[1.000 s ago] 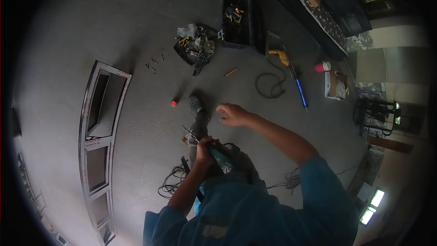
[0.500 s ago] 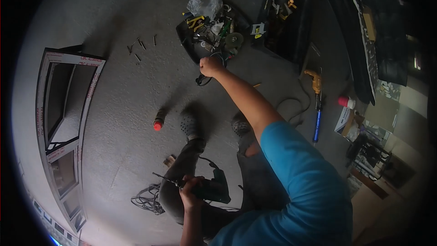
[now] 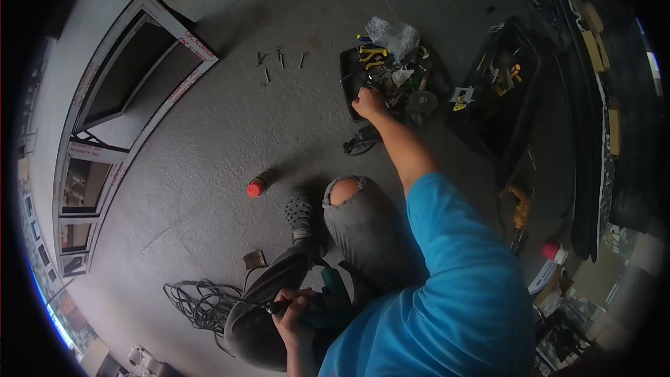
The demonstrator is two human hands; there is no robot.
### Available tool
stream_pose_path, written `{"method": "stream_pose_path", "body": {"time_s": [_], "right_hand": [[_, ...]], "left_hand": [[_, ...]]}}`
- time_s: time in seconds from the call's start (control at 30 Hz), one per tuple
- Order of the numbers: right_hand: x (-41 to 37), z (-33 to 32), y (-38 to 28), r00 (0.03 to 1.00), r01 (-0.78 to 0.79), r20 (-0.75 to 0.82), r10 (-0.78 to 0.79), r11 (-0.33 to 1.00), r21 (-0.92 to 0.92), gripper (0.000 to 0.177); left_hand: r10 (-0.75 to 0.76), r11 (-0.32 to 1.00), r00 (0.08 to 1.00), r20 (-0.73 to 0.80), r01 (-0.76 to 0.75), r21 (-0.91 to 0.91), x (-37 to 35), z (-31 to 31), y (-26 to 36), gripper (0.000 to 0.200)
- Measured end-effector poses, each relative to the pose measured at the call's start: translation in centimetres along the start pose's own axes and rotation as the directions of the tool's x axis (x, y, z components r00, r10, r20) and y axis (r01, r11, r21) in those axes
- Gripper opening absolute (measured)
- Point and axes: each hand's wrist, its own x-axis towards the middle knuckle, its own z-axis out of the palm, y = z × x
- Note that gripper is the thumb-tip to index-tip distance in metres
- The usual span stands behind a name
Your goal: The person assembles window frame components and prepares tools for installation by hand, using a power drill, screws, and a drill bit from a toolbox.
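Note:
My left hand (image 3: 293, 313) is wrapped round a dark green power drill (image 3: 333, 300), held low over my lap; its black chuck (image 3: 274, 307) points left. My right hand (image 3: 370, 104) reaches down into a black tool tray (image 3: 351, 101) heaped with loose tools, its fingers closed. What they hold, if anything, is hidden. Yellow-handled pliers (image 3: 372, 52), a clear plastic bag (image 3: 393, 36) and a round disc (image 3: 422, 102) lie in the heap. A black looped cord (image 3: 361, 141) rests on the floor just below the tray.
A spray can with a red cap (image 3: 255, 187) stands on the floor. Several screws or bits (image 3: 281, 61) lie beyond it. Left stands an aluminium-framed window (image 3: 132, 115); coiled cable (image 3: 202, 307) lies by my leg. Right are a black case (image 3: 513, 98) and a yellow drill (image 3: 520, 207).
My right hand has gone from the tray's near edge to farther inside it. The view has turned, and my right knee is raised. The drill stays in my left hand.

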Motion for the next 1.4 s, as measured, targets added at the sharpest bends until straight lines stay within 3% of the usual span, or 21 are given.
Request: {"method": "stream_pose_path", "body": {"time_s": [0.07,0.1,0.13,0.17,0.3,0.37,0.57,0.63,0.67,0.7,0.73,0.77,0.83,0.9,0.93,1.0,1.03,1.1,1.17,1.33,1.4], "right_hand": [[-1.0,1.1,1.6,0.994,0.111,-0.06,-0.094,0.883,0.456,0.02],[-2.6,-0.7,1.3,0.993,0.117,-0.069,-0.096,0.884,0.454,0.02],[-5.4,-3.4,0.6,0.984,-0.007,0.114,-0.139,0.6,0.8,0.017],[-8.5,-5.9,-0.1,0.931,-0.204,0.255,-0.26,0.209,0.956,0.014],[-17.7,-16.0,-3.3,0.842,-0.139,0.21,-0.498,0.175,0.975,0.017],[-21.1,-20.6,-5.0,0.718,-0.162,0.146,-0.681,0.042,0.986,0.022],[-22.0,-25.5,-8.0,0.629,-0.388,0.132,-0.766,-0.163,0.907,0.023],[-21.6,-26.3,-7.6,0.688,-0.286,0.118,-0.716,-0.117,0.951,0.022],[-21.6,-26.6,-7.0,0.727,0.088,0.028,-0.686,0.133,0.987,0.022],[-21.7,-27.0,-6.4,0.726,0.438,-0.081,-0.683,0.368,0.82,0.023],[-22.3,-27.9,-5.6,0.773,0.569,-0.093,-0.628,0.62,0.54,0.022],[-22.2,-27.7,-4.7,0.772,0.571,-0.098,-0.628,0.619,0.54,0.022],[-22.4,-27.0,-3.1,0.652,0.75,-0.321,-0.686,0.645,0.147,0.019],[-22.6,-27.4,-1.6,0.679,0.731,-0.251,-0.69,0.668,0.14,0.014],[-22.8,-27.8,-1.3,0.75,0.587,-0.029,-0.661,0.645,0.489,0.013],[-23.5,-28.5,-1.0,0.705,0.016,0.293,-0.646,0.427,0.904,0.016],[-24.0,-28.6,-1.1,0.705,0.015,0.294,-0.645,0.428,0.904,0.016],[-25.1,-28.7,-1.0,0.743,-0.29,0.346,-0.572,0.19,0.938,0.02],[-25.0,-28.1,-0.7,0.74,-0.325,0.369,-0.563,0.182,0.928,0.022],[-24.8,-27.2,-0.3,0.727,-0.48,0.449,-0.519,0.084,0.873,0.02],[-24.6,-27.0,0.0,0.704,-0.6,0.498,-0.507,-0.048,0.799,0.014]], "left_hand": [[-0.011,0.998,1.0,-0.013,0.01,-0.065,-0.5,0.6,-0.5,0.014],[0.003,0.997,1.0,-0.014,-0.004,-0.079,-0.5,1.2,-0.7,0.013],[0.013,0.996,1.0,-0.011,-0.014,-0.093,-0.3,1.8,-0.8,0.012],[0.059,0.996,0.998,0.022,-0.057,-0.074,-0.2,2.7,-0.6,0.011],[0.295,0.955,0.949,0.112,-0.295,-0.012,3.0,6.2,-0.1,0.01],[0.413,0.91,0.905,0.103,-0.413,-0.014,4.3,9.4,0.8,0.011],[0.498,0.851,0.834,0.236,-0.523,0.054,8.9,17.3,0.1,0.016],[0.47,0.837,0.832,0.294,-0.526,0.148,9.9,18.8,-1.7,0.018],[0.481,0.815,0.791,0.377,-0.562,0.14,9.7,19.3,-2.8,0.021],[0.484,0.763,0.767,0.42,-0.605,0.225,10.3,19.5,-3.8,0.024],[0.503,0.706,0.737,0.451,-0.651,0.277,10.0,20.0,-4.4,0.024],[0.514,0.644,0.707,0.486,-0.692,0.325,9.8,20.4,-4.9,0.025],[0.494,0.655,0.687,0.532,-0.697,0.291,9.1,20.8,-5.0,0.025],[0.471,0.671,0.67,0.574,-0.695,0.26,9.0,20.6,-5.3,0.026],[0.446,0.669,0.631,0.634,-0.706,0.232,9.3,20.3,-5.3,0.021],[0.421,0.669,0.588,0.691,-0.716,0.202,9.3,20.1,-4.8,0.017],[0.363,0.741,0.571,0.736,-0.656,0.143,9.0,20.1,-4.4,0.016],[0.299,0.81,0.546,0.783,-0.579,0.094,8.3,19.8,-3.6,0.018],[0.213,0.804,0.505,0.836,-0.577,0.143,8.3,19.6,-2.8,0.027],[0.256,0.808,0.527,0.81,-0.578,0.12,8.2,19.7,-3.5,0.024],[0.305,0.768,0.551,0.777,-0.624,0.141,8.2,19.9,-3.8,0.021]]}}
